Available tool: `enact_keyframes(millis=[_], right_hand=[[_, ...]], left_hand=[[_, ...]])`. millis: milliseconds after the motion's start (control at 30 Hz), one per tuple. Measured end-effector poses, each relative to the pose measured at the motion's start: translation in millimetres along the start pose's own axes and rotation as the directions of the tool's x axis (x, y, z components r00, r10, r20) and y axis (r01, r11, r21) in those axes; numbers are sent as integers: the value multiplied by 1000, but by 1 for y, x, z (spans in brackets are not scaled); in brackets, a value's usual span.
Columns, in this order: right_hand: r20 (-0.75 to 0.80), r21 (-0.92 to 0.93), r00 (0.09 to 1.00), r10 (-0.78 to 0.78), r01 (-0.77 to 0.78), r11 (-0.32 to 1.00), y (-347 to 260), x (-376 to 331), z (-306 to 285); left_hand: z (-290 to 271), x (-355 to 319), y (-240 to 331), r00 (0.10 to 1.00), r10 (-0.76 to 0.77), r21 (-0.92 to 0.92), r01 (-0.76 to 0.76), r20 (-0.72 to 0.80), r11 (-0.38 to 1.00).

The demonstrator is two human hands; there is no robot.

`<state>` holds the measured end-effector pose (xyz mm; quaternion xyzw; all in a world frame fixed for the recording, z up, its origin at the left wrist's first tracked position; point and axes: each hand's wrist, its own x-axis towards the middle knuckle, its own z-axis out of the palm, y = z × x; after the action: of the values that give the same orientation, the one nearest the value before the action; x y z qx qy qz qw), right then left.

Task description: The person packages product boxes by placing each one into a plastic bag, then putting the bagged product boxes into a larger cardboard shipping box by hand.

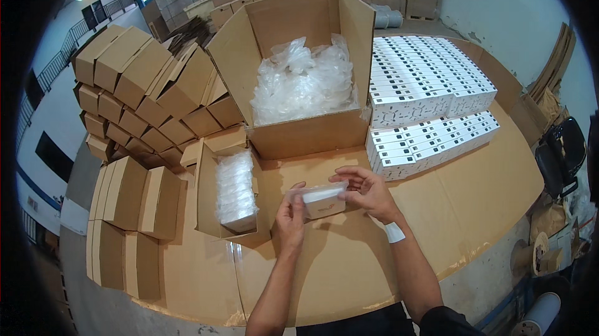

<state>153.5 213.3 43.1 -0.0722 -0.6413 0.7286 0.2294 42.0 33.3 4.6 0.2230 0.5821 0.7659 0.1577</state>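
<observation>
Between my hands is a small white box [326, 206] in a clear plastic bag, held just above the cardboard-covered table. My left hand [291, 216] grips its left end, thumb against the near side. At the right end, my right hand [368, 191] pinches the bag's upper edge between thumb and fingers. Left of my hands stands an open brown carton [206, 211] with a row of bagged boxes [236, 186] packed upright in it. Beyond my hands, a large open carton [306, 139] holds a heap of loose clear plastic bags [302, 80].
Rows of white boxes [430, 86] are stacked at the back right. Brown cartons [131, 105] pile up at the far left, with more cartons [128, 211] nearer on the left. A black chair [561, 155] and a cable spool [540, 253] are beyond the table's right edge.
</observation>
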Motion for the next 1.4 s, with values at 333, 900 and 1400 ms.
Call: enact_keyframes(millis=[333, 900, 1400], right_hand=[[122, -245, 983, 137, -105, 964, -3, -3, -4], [-89, -178, 991, 100, -115, 977, 8, -2, -3], [194, -316, 976, 103, -37, 948, -2, -5, -8]], left_hand=[[2, -5, 7, 996, -34, 122, 24, 80, 992], [6, -2, 6, 998, 8, 95, -2, -69, 995], [8, 2, 3, 996, 1, -3, -1, -85, 1000]])
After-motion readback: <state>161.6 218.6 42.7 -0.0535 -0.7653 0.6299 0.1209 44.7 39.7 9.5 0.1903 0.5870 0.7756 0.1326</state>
